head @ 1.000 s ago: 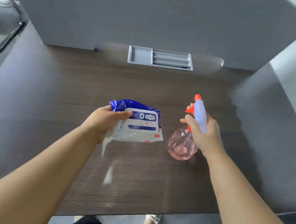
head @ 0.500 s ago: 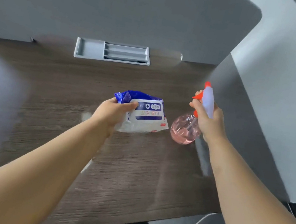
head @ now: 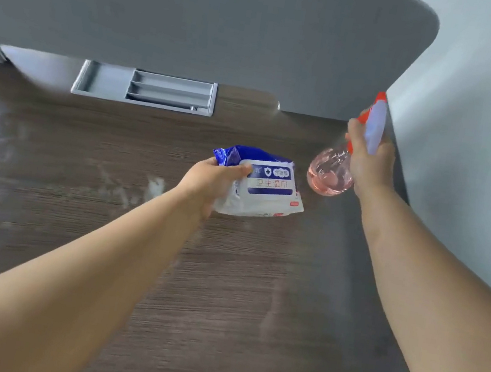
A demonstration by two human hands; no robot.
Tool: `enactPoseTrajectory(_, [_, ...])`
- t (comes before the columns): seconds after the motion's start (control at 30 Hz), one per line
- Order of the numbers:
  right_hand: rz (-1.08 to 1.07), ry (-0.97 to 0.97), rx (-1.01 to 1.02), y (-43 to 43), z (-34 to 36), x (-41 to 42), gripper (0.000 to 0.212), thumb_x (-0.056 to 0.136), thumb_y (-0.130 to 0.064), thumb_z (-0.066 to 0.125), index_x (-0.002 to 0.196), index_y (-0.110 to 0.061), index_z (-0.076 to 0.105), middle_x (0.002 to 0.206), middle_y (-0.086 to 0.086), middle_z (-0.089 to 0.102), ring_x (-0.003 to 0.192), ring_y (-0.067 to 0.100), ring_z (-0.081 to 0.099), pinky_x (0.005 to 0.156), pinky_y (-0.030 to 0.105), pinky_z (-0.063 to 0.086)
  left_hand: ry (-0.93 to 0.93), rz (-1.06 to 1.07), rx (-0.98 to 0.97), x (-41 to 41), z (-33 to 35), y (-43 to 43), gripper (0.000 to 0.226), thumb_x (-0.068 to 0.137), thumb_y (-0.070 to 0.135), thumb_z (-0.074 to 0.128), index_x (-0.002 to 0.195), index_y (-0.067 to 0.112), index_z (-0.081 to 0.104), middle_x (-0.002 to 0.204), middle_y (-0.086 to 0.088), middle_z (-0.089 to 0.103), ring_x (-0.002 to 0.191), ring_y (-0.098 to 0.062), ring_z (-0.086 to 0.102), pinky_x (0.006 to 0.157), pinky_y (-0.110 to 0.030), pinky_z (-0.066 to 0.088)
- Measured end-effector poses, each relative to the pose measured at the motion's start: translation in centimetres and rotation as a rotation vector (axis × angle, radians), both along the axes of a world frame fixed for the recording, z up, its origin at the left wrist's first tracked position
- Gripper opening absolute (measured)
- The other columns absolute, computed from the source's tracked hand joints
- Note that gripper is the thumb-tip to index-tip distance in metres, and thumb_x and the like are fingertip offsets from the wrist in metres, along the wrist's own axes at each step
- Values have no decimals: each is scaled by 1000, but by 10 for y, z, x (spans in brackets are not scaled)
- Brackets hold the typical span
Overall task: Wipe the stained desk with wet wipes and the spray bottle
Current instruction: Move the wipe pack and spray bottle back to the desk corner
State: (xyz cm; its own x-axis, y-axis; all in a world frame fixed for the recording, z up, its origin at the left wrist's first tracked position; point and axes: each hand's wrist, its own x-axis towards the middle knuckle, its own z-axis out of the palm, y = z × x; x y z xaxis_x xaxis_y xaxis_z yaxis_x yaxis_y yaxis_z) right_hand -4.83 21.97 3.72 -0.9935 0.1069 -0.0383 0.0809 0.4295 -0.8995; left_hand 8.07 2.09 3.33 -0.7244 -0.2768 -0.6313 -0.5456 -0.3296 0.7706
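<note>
The dark wood-grain desk (head: 237, 296) carries pale whitish smears (head: 155, 186) at centre left and along its left side. My left hand (head: 210, 180) grips a blue and white pack of wet wipes (head: 266, 185) by its left end, held just above the desk's middle. My right hand (head: 368, 163) holds the neck of a spray bottle (head: 330, 174) with a clear pinkish round body, orange trigger and white head, raised near the desk's right back corner.
A grey recessed cable tray (head: 144, 88) sits at the back edge of the desk. Grey partition panels (head: 199, 19) close the back, and a light panel (head: 471, 156) stands along the right side close to the bottle.
The view has swung to the right and closer. Both hands have moved toward the back right of the desk, the spray bottle now near the right panel. More smears show on the left.
</note>
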Motion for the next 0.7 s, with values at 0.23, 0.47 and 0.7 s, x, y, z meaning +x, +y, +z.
enactPoseTrajectory(0.23, [47,124,-68,21,-24,-47,52,95,-33,51,143,-21,36,133,-10,51,118,4,48,96,12,36,-62,30,-32,-36,-16,31,16,78,22,75,92,21,68,89,-1,75,84,-21,71,85,-40,56])
enactPoseTrajectory(0.47, [63,117,57,33,-42,-48,84,75,-34,76,144,-18,30,144,-1,41,127,10,40,101,15,35,-80,10,-17,-51,-18,39,19,81,18,72,99,17,66,95,-4,74,88,-23,71,86,-42,55])
enactPoseTrajectory(0.7, [50,-19,100,46,-75,-45,84,66,-29,84,135,-18,37,131,1,48,119,14,47,99,22,41,-120,14,-13,-75,-28,29,20,80,18,73,98,15,65,97,-7,73,90,-26,70,86,-45,55])
